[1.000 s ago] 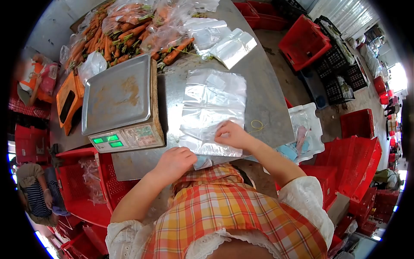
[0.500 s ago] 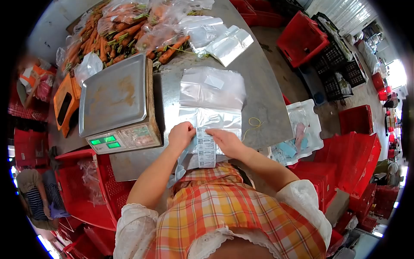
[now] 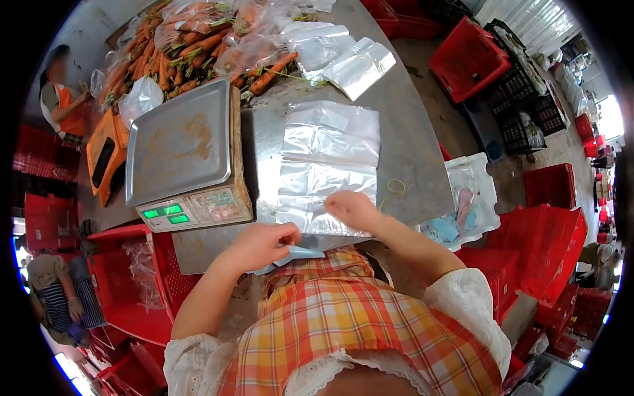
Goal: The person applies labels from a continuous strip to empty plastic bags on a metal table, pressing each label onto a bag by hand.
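Here, the left hand (image 3: 267,243) pinches a pale blue strip (image 3: 305,253) at the near side of the plastic bags (image 3: 329,136) on the metal table (image 3: 415,135); the right hand (image 3: 354,212) is curled over them, if holding something I cannot tell. Left of the bags stands a scale (image 3: 178,148), farther beyond, carrots (image 3: 198,49); on both sides, red crates (image 3: 467,59).
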A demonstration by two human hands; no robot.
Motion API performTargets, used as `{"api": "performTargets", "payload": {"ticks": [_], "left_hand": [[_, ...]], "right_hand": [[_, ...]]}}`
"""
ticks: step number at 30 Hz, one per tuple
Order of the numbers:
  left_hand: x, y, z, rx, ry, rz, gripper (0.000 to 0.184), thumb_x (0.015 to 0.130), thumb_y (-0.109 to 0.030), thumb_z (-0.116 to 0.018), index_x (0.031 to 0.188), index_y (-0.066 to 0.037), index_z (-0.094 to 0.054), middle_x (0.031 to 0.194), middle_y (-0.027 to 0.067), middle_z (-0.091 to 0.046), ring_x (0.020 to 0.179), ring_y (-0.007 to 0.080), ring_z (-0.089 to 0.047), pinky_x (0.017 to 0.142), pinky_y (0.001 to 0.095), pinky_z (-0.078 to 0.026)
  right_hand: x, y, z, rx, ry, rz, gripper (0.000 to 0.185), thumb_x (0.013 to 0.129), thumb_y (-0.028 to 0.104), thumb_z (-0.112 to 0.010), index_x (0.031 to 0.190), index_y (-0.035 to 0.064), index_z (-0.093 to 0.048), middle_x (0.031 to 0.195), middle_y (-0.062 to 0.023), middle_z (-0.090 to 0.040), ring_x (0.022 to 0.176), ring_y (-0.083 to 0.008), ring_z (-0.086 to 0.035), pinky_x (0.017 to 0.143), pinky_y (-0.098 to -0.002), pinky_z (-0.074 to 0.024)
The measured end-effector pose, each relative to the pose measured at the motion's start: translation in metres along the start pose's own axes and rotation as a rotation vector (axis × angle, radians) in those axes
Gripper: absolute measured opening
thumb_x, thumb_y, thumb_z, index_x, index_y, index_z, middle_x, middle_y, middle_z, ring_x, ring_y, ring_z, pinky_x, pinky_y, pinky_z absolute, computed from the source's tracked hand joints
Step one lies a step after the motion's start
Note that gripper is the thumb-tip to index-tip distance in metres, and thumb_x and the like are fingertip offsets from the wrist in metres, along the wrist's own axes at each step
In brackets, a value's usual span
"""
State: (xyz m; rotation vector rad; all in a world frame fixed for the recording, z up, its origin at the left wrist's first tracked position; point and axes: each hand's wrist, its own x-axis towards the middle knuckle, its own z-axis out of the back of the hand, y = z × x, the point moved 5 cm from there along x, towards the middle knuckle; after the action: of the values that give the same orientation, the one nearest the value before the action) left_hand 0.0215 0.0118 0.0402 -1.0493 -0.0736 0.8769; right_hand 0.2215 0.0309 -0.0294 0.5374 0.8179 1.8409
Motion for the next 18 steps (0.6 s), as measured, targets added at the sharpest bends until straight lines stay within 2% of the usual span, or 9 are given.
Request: {"api": "performTargets", "payload": {"ticks": [1, 3, 5, 8, 10, 12, 14, 16, 18], "left_hand": [[0.006, -0.001, -0.003, -0.001, -0.002, 0.002, 0.010, 0.072, -0.009, -0.064, 0.079, -0.003, -0.059, 0.075, 0.0070, -0.063, 0.063, 0.0184, -0.056, 0.059, 0.0287, -0.044], [0.024, 0.002, 0.000, -0.083, -0.225, -0.037, 0.008, 0.074, -0.006, -0.062, 0.082, -0.003, -0.061, 0.076, 0.0071, -0.064, 0.063, 0.0188, -0.058, 0.060, 0.0285, -0.045], [0.052, 0.023, -0.006, -0.136, -0.288, 0.099, 0.010, 0.076, -0.013, -0.062, 0.080, -0.004, -0.062, 0.074, 0.0080, -0.064, 0.066, 0.0228, -0.059, 0.061, 0.0313, -0.046], [0.085, 0.065, -0.016, -0.103, -0.370, 0.288, 0.019, 0.076, -0.024, -0.063, 0.077, -0.005, -0.063, 0.072, 0.0092, -0.064, 0.068, 0.0271, -0.061, 0.062, 0.0352, -0.047], [0.095, 0.075, -0.022, -0.020, -0.384, 0.332, 0.024, 0.076, -0.029, -0.063, 0.076, -0.005, -0.064, 0.071, 0.0094, -0.065, 0.068, 0.0274, -0.062, 0.062, 0.0364, -0.047], [0.097, 0.080, -0.025, 0.171, -0.349, 0.406, 0.028, 0.076, -0.034, -0.062, 0.073, -0.006, -0.065, 0.068, 0.0102, -0.063, 0.063, 0.0255, -0.060, 0.059, 0.0356, -0.046], [0.087, 0.076, -0.024, 0.206, -0.343, 0.389, 0.029, 0.076, -0.036, -0.061, 0.071, -0.007, -0.065, 0.068, 0.0116, -0.063, 0.065, 0.0280, -0.060, 0.059, 0.0378, -0.046], [0.076, 0.077, -0.036, 0.429, 0.064, 0.331, 0.029, 0.075, -0.038, -0.062, 0.073, -0.009, -0.065, 0.071, 0.0107, -0.064, 0.069, 0.0279, -0.061, 0.061, 0.0387, -0.047], [0.047, 0.071, -0.028, 0.405, 0.159, 0.290, 0.027, 0.075, -0.034, -0.062, 0.072, -0.008, -0.064, 0.068, 0.0116, -0.062, 0.067, 0.0281, -0.061, 0.060, 0.0377, -0.046]], "right_hand": [[0.004, -0.011, 0.005, 0.151, 0.176, -0.429, 0.018, 0.082, 0.020, -0.059, 0.094, 0.0059, -0.063, 0.092, -0.0108, -0.065, 0.088, -0.0279, -0.061, 0.075, -0.0354, -0.0478], [0.012, -0.018, 0.050, 0.407, -0.339, -0.481, 0.017, 0.085, 0.016, -0.056, 0.096, 0.0051, -0.062, 0.090, -0.0162, -0.064, 0.085, -0.0298, -0.061, 0.075, -0.0386, -0.0473], [0.005, 0.008, 0.104, 0.006, -0.986, 0.098, 0.019, 0.089, 0.012, -0.049, 0.103, 0.0057, -0.061, 0.098, -0.0176, -0.063, 0.089, -0.0303, -0.060, 0.079, -0.0376, -0.0471], [-0.014, 0.031, 0.084, 0.063, -0.736, 0.170, 0.024, 0.090, 0.010, -0.045, 0.109, 0.0045, -0.058, 0.108, -0.0171, -0.060, 0.098, -0.0308, -0.058, 0.086, -0.0371, -0.0449], [-0.018, 0.023, 0.037, 0.247, -0.178, -0.213, 0.027, 0.090, 0.011, -0.045, 0.113, 0.0028, -0.056, 0.115, -0.0168, -0.057, 0.105, -0.0307, -0.055, 0.090, -0.0369, -0.0430], [-0.028, 0.000, -0.010, 0.219, -0.033, -0.147, 0.029, 0.088, 0.011, -0.046, 0.115, 0.0024, -0.055, 0.118, -0.0151, -0.056, 0.108, -0.0299, -0.053, 0.092, -0.0374, -0.0424], [-0.036, -0.007, -0.025, 0.077, -0.085, 0.023, 0.030, 0.087, 0.010, -0.048, 0.115, 0.0033, -0.055, 0.118, -0.0142, -0.056, 0.109, -0.0290, -0.053, 0.092, -0.0373, -0.0429], [-0.039, -0.001, -0.027, -0.063, -0.136, 0.190, 0.031, 0.085, 0.010, -0.050, 0.116, 0.0043, -0.054, 0.118, -0.0132, -0.056, 0.110, -0.0281, -0.053, 0.092, -0.0371, -0.0434], [-0.039, 0.007, -0.027, -0.209, -0.154, 0.275, 0.025, 0.082, 0.010, -0.054, 0.107, 0.0049, -0.058, 0.116, -0.0112, -0.057, 0.109, -0.0271, -0.053, 0.091, -0.0369, -0.0438]]}}
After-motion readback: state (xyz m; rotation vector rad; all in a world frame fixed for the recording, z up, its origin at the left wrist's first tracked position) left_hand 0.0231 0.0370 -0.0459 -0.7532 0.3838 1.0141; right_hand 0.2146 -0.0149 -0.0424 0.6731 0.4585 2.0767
